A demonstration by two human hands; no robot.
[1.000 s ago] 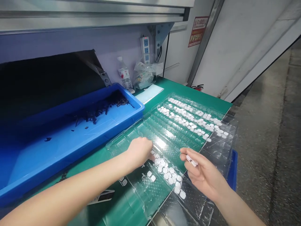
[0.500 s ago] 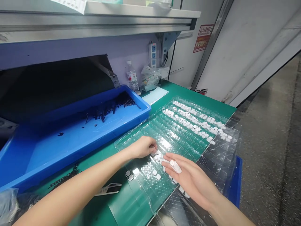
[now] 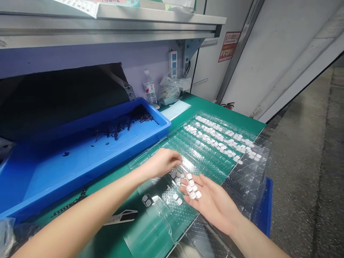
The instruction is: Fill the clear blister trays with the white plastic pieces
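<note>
Your right hand (image 3: 215, 202) is turned palm up with its fingers spread out, and a cluster of small white pieces (image 3: 191, 182) rests loosely on the fingers and palm. Half a second ago those pieces sat in a tight clump near your fingertips; now they lie fanned out, and most can be told apart. That seems useful for the work: each piece looks easier to pick out, though with nothing clasping them, a tilt of the palm could spill a few.

Your left hand (image 3: 162, 161) hovers just beyond, its fingertips drawn close together over the clear tray (image 3: 200, 157); you may be pinching something, but I cannot tell. It stays near the spot it had then, apart from your right palm.

More white pieces lie in the tray below your left fingers, partly hidden by your right hand. A loose pair (image 3: 175, 196) sits nearer to you, and several rows (image 3: 220, 147) fill the tray's far side. Left of the tray, the blue bin (image 3: 80, 172) holds scattered black bits (image 3: 118, 129).
</note>
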